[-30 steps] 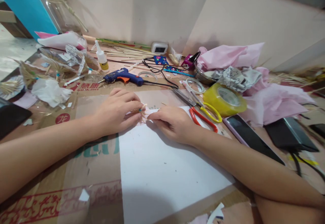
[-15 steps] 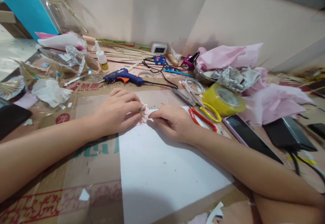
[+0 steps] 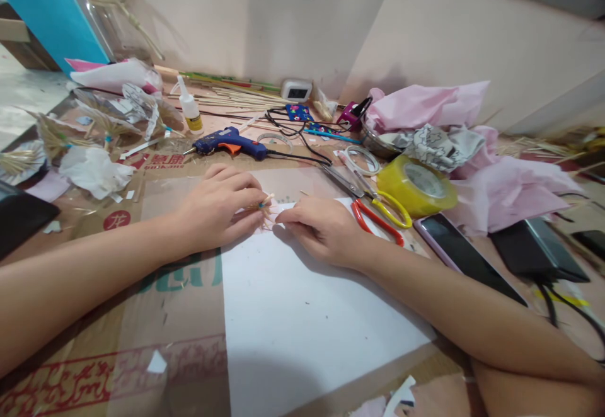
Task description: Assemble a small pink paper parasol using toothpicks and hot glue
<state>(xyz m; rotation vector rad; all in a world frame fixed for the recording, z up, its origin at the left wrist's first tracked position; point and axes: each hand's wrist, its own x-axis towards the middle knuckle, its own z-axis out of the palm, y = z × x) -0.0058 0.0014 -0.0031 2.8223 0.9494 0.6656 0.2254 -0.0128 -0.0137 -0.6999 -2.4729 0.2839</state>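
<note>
Between the fingers of my left hand [image 3: 227,206] is a small fan of thin sticks [image 3: 268,212], tied with something blue near its narrow end. Pale pink paper seems to back its spread sticks. My right hand [image 3: 326,225] is closed, thumb and forefinger pinched at the right edge of the fan; what lies in that pinch is hidden. Both hands rest over the top edge of a white sheet of paper [image 3: 302,316], which lies on a flattened cardboard sheet [image 3: 179,341].
Beyond my hands lie a blue glue gun [image 3: 231,143] and a glue bottle [image 3: 190,107]. To the right are scissors [image 3: 378,222], yellow tape [image 3: 416,184], a phone [image 3: 467,256] and pink paper [image 3: 510,187]. More stick fans [image 3: 106,124] lie at the left.
Both hands hold nearly the same place. The fan between them has shifted very slightly, with a little more of its pale pink backing showing.
</note>
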